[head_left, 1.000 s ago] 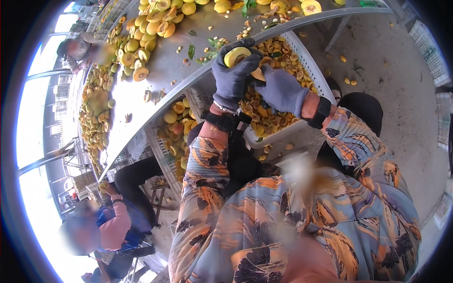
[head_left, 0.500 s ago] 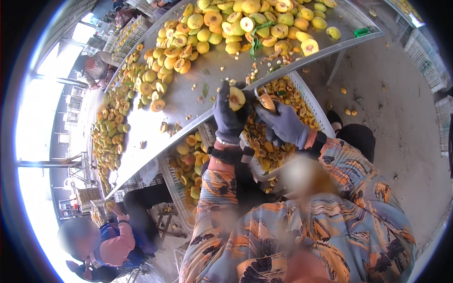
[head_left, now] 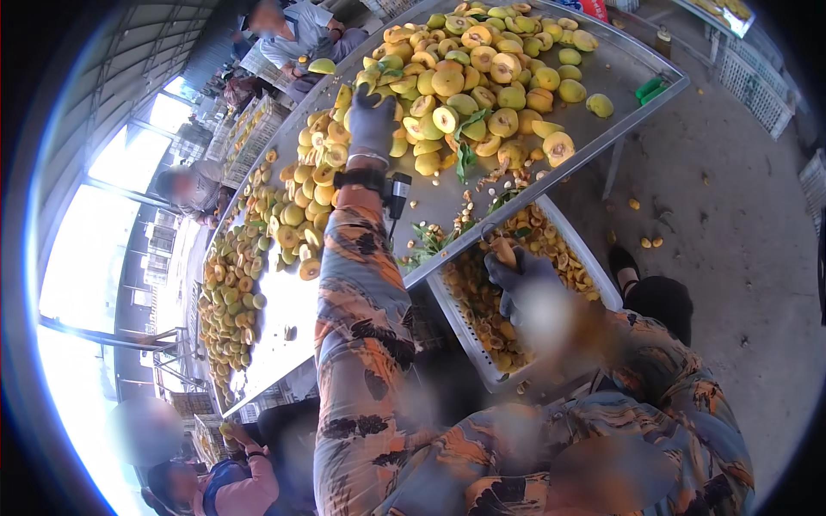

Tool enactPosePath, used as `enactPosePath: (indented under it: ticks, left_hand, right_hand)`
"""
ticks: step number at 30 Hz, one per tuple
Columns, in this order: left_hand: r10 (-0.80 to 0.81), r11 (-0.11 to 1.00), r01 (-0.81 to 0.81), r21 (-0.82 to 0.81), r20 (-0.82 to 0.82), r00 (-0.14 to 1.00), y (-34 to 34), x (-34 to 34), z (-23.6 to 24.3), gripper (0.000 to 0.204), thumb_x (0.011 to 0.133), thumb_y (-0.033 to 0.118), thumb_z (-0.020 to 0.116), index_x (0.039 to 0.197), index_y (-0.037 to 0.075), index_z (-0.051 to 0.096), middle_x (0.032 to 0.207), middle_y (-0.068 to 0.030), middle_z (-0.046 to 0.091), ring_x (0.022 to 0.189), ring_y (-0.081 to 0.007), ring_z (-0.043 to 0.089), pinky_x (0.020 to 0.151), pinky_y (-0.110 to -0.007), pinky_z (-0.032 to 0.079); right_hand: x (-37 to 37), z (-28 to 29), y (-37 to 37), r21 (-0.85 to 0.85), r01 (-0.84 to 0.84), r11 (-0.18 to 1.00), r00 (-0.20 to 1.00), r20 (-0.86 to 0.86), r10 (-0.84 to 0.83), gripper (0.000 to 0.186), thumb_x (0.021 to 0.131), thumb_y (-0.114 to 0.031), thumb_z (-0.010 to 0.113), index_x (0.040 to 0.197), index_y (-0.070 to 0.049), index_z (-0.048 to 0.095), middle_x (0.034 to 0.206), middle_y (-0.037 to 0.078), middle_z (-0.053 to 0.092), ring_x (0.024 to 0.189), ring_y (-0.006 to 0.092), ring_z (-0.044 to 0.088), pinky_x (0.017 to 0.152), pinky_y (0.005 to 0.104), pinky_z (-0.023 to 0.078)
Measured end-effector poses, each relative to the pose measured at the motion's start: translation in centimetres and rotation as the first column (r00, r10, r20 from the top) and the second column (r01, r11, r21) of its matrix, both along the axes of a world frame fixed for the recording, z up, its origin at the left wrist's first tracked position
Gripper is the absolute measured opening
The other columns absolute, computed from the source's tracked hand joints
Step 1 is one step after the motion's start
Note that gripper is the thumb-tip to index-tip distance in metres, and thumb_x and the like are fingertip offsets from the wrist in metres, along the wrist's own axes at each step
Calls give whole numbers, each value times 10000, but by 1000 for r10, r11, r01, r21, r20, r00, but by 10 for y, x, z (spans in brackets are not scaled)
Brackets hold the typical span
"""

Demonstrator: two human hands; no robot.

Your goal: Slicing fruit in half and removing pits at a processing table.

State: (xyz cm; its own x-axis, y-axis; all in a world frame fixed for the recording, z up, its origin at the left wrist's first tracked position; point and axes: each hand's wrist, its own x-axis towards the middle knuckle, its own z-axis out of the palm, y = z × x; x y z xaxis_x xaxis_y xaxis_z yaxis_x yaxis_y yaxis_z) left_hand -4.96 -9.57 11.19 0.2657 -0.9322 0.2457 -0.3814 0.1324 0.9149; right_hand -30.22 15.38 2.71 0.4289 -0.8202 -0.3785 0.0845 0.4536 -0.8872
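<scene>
My left hand [head_left: 372,125], in a grey glove, reaches over the metal table [head_left: 397,182] to the near-left side of a heap of yellow peach halves [head_left: 447,82]. Its fingers are apart at the edge of the heap, with nothing seen in them. A greenish peach half [head_left: 322,65] shows beyond that hand; whether it is in the air, I cannot tell. By the table's near edge, my right hand [head_left: 525,279] is closed around the wooden handle of a pitting tool [head_left: 502,251] with a curved metal loop. A blurred patch covers part of this hand.
Below the table edge stands a white crate [head_left: 469,348] filled with fruit pieces. More peach halves [head_left: 237,292] spread along the table's left. Green-handled items [head_left: 651,89] lie at the right corner. Co-workers sit at the far side [head_left: 301,39] and lower left [head_left: 232,486].
My left hand has moved from the near edge, where it held a peach half, to the far heap; the half is out of it. My right hand stays near the edge with the tool.
</scene>
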Motion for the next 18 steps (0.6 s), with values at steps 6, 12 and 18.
enactPosePath:
  ticks: [6, 12, 18]
  left_hand:
    - [-60, 996, -32, 80, 909, 412, -6, -58, -74, 754, 760, 153, 683, 1456, 214, 400, 1412, -156, 484, 1302, -344, 476, 1023, -462, 427]
    - [10, 994, -84, 70, 706, 709, 31, -52, -88, 484, 707, 243, 774, 1133, 68, 625, 1156, -184, 574, 1099, -343, 578, 942, -415, 480]
    - [-216, 934, 351, 65, -681, 700, 135, -50, -66, 420, 798, 63, 656, 1195, 45, 520, 1107, -183, 622, 961, -430, 666, 654, -428, 587]
  right_hand:
    - [-16, 19, 6, -85, -65, 994, 997, 31, 68, 403, 951, -381, 590, 1060, 3, 537, 604, 80, 627, 455, 146, 605, 422, 282, 490]
    - [-25, 9, 13, -136, 20, 990, 997, 81, -9, 418, 939, -385, 616, 1085, 2, 555, 643, 91, 642, 524, 156, 638, 454, 295, 486]
    - [-8, -24, -12, -611, 22, 791, 956, -218, -195, 406, 911, -339, 663, 1045, 44, 639, 772, 211, 669, 743, 345, 689, 626, 378, 522]
